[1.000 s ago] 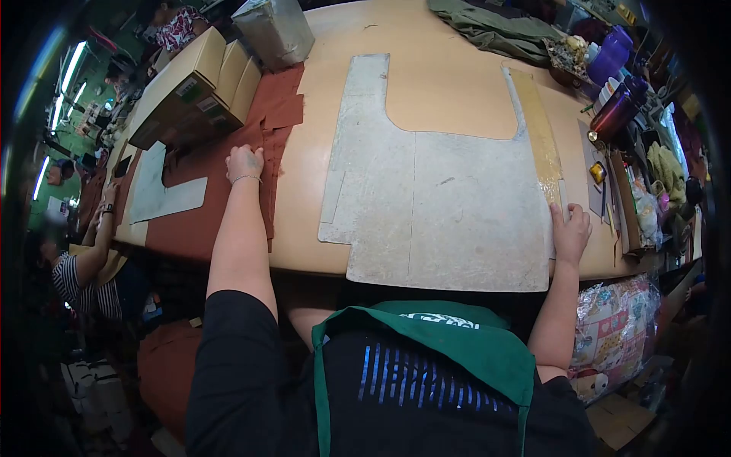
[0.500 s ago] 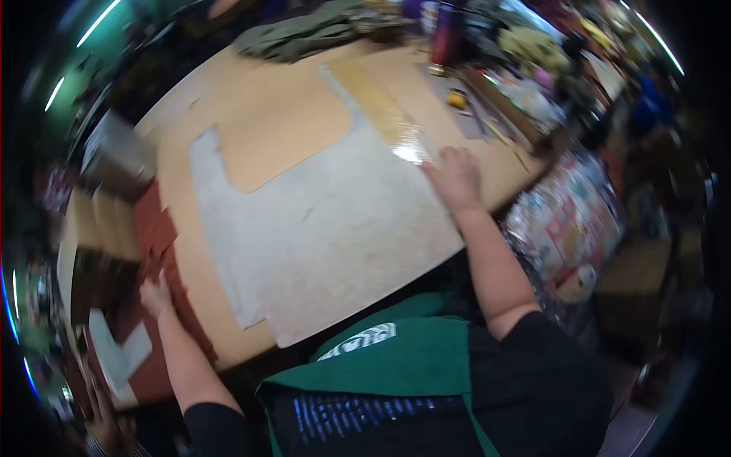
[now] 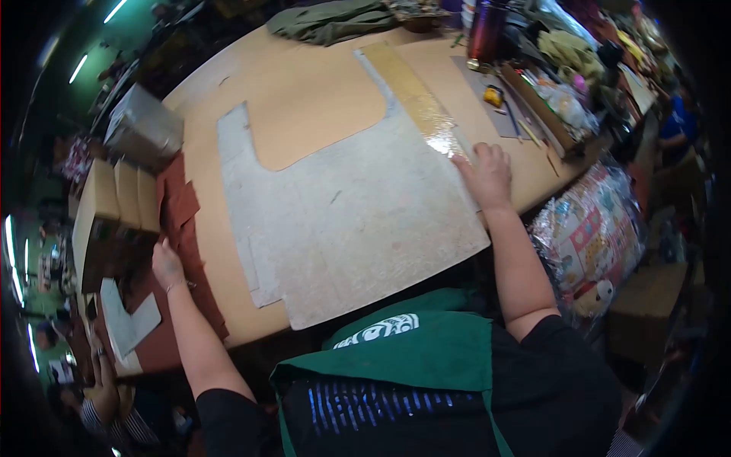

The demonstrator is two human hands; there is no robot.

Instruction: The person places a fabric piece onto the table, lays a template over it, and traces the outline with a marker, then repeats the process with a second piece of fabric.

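A large grey-white sheet with a U-shaped cutout (image 3: 358,206) lies flat on the tan table (image 3: 304,91). Along its upper right arm runs a shiny yellowish strip (image 3: 403,87). My right hand (image 3: 487,175) rests at the sheet's right edge by the lower end of the strip, fingers spread and pointing up. On the left, my left hand (image 3: 166,264) is closed at the edge of the reddish-brown fabric (image 3: 183,209); its fingers are pressed together, and it seems to pinch the fabric. A smaller grey-white L-shaped piece (image 3: 133,324) lies on brown fabric below it.
Boxes (image 3: 114,198) and a grey block (image 3: 145,126) stand at the left. Dark green cloth (image 3: 331,21) lies at the far edge. At the upper right are a tumbler (image 3: 487,34), a yellow tape measure (image 3: 493,96) and a filled tray (image 3: 544,107). A plastic-wrapped package (image 3: 590,236) sits right.
The view has shifted, so the table and sheet appear further right and slightly higher. My left hand has moved up a little along the brown fabric. My right hand stays by the sheet's right edge.
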